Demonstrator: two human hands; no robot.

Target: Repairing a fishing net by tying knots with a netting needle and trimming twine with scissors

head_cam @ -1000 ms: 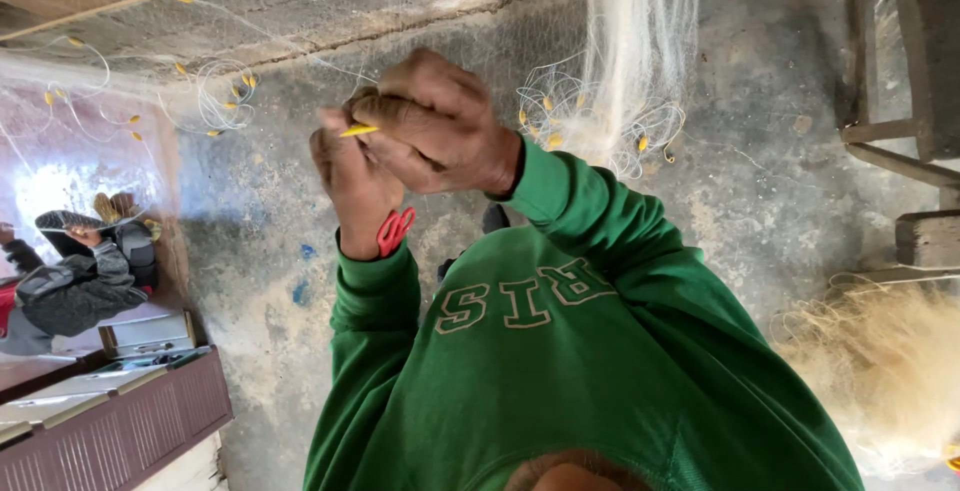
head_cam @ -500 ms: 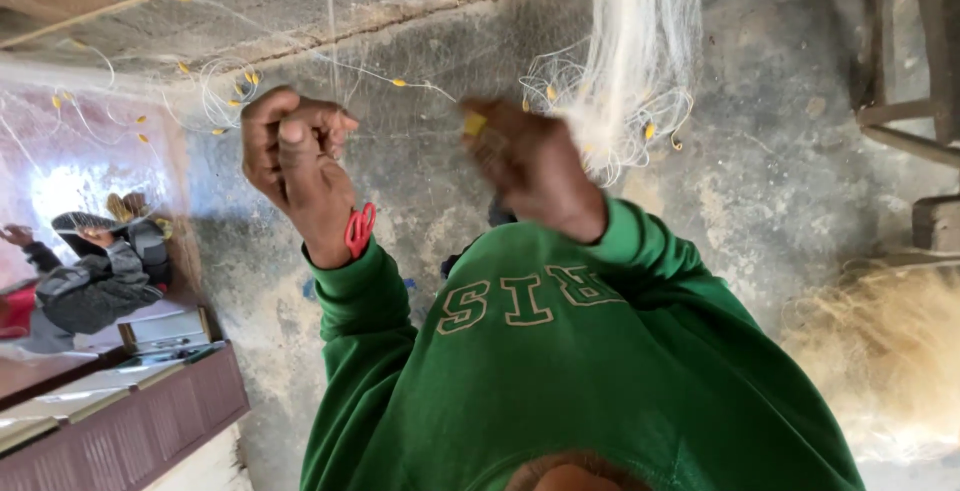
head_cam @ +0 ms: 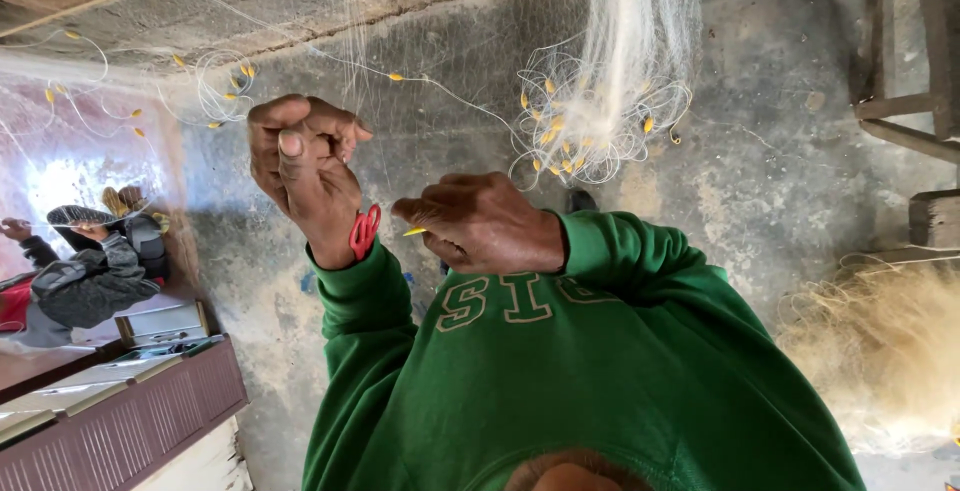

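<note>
The left hand [head_cam: 305,166] is raised in front of a concrete wall [head_cam: 780,161], its fingers curled into a loose fist around fine strands of a pale fishing net [head_cam: 620,41]; a red loop [head_cam: 364,231] sits at its wrist; the right hand [head_cam: 485,223] is lower, just beside it, fingers bent tight and pinching a small yellow float [head_cam: 414,232] at the fingertips; the net hangs bunched above the right hand, studded with yellow floats [head_cam: 560,131], and spreads thinly across the wall towards the left hand; both green sleeves [head_cam: 620,251] meet a green sweatshirt [head_cam: 600,381]; another person [head_cam: 90,261] sits well apart; a straw-coloured fibre heap [head_cam: 880,351] lies by the wall.
</note>
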